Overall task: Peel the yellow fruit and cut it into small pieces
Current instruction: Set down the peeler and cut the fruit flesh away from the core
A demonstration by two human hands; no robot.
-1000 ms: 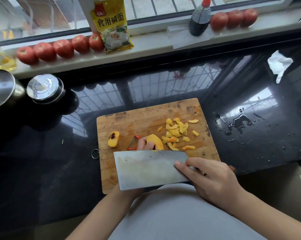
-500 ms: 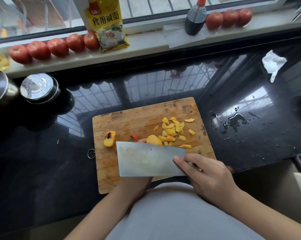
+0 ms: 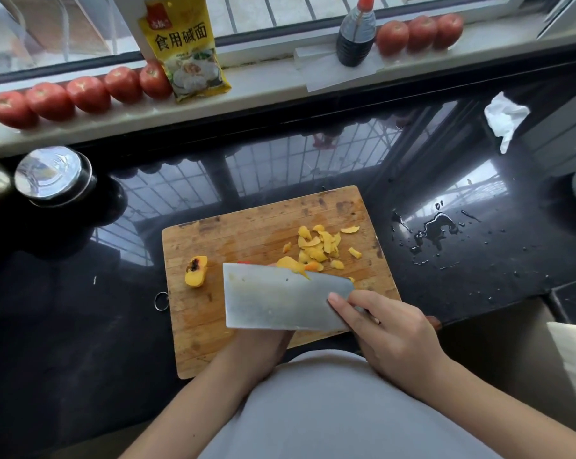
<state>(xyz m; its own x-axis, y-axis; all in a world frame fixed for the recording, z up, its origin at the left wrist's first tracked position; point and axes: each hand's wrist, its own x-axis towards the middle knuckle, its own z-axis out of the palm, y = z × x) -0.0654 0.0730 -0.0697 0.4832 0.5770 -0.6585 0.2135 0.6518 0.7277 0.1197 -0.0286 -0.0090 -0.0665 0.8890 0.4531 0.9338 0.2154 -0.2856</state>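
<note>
The right hand point(image 3: 391, 332) is gripping the cleaver point(image 3: 281, 298) at its handle end, fingers curled round it and the forefinger lying straight along the flat of the blade; the handle itself is almost wholly concealed under the palm, with only a brown tip showing beyond the hand. The wide blade is lying across the near half of the wooden cutting board point(image 3: 233, 240) and is hiding most of what is behind it. The left hand point(image 3: 263, 342) is passing under the blade: only the wrist and the back of the hand are showing, the fingers are hidden, and whether they are holding anything cannot be told. The yellow fruit point(image 3: 290, 265) being cut is showing only as a rounded top edge rising just above the blade's far edge; its lower part is hidden. A red object is barely showing at the same edge and is too covered to identify. A pile of cut pieces point(image 3: 319, 248) is lying on the far right part of the board, just beyond the blade. A separate fruit chunk with a dark pit cavity point(image 3: 196, 271) is resting near the board's left edge, well apart from the pile. The board is sitting on a glossy black surface point(image 3: 65, 309), where reflections are making detail hard to read; a water puddle point(image 3: 435, 231) is lying to the right of the board.
</note>
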